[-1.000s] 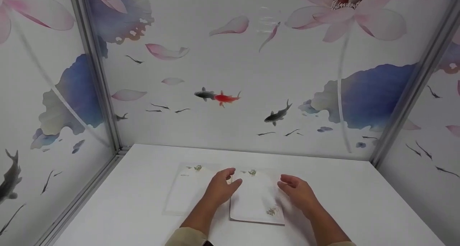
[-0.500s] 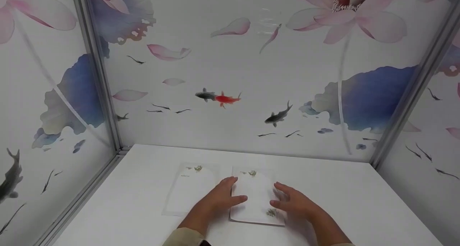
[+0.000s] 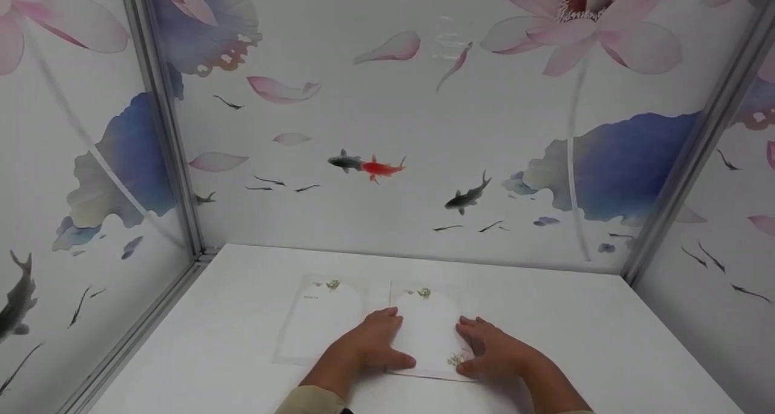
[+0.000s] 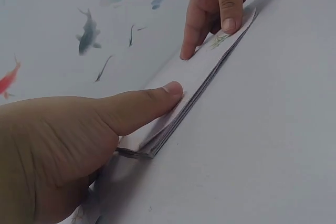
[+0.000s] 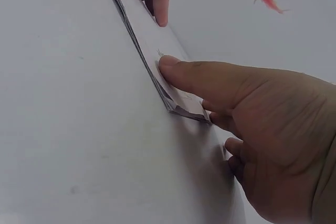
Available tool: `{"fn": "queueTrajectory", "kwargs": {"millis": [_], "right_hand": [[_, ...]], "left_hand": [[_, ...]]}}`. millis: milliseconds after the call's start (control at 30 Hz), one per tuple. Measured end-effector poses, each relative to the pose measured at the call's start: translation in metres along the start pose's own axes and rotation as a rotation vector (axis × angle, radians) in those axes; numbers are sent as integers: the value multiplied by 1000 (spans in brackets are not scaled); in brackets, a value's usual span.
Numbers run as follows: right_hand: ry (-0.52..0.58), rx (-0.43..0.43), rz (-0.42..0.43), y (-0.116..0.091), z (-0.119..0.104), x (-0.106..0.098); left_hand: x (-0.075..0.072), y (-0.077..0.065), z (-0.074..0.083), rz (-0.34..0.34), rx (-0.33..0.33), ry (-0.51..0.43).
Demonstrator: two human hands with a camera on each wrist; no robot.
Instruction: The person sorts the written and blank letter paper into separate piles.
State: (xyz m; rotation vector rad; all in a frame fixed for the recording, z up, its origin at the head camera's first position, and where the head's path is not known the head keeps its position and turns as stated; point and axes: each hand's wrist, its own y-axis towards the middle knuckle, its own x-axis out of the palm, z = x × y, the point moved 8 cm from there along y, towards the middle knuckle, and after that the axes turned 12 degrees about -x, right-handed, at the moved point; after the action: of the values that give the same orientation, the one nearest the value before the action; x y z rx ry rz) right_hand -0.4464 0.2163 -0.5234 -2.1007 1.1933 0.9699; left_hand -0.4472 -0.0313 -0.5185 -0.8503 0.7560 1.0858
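A thin stack of letter paper [image 3: 427, 332], printed with small plant sprigs at top and lower right, lies on the white table. My left hand [image 3: 376, 339] grips its left edge, thumb on the top sheet; in the left wrist view that hand's other fingers are mostly hidden. From the opposite side my right hand [image 3: 499, 348] holds the stack, thumb over the lower right sprig and fingers along the side edge. In the right wrist view the layered sheets [image 5: 137, 40] show slightly parted at the near corner, under the right thumb.
To the left lies another sheet of matching letter paper [image 3: 324, 323], with a short line of writing near its top; my left forearm overlaps it. White panels [image 3: 387, 220] painted with lotus and fish enclose the table [image 3: 581, 329], joined by metal posts [image 3: 172, 141].
Both hands have come down and nearer to me along the stack, from hovering at its sides to thumbs on its top sheet. The left sheet has stayed put.
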Motion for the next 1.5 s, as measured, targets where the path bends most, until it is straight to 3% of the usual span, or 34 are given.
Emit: {"fn": "queueTrajectory", "kwargs": {"millis": [467, 700, 933, 1167, 1400, 1500], "right_hand": [[-26, 26, 45, -4, -1, -1], [46, 34, 138, 0, 0, -5], [34, 24, 186, 2, -2, -8], [-39, 27, 185, 2, -3, -9], [-68, -80, 200, 1, -9, -10], [-63, -65, 211, 2, -8, -11]], "left_hand": [[-2, 1, 3, 29, -14, 12], [-4, 5, 4, 122, 30, 9], [-8, 3, 7, 196, 83, 8], [-11, 2, 1, 248, 35, -39], [-16, -4, 4, 289, 29, -34], [-15, -3, 4, 293, 14, -23]]}}
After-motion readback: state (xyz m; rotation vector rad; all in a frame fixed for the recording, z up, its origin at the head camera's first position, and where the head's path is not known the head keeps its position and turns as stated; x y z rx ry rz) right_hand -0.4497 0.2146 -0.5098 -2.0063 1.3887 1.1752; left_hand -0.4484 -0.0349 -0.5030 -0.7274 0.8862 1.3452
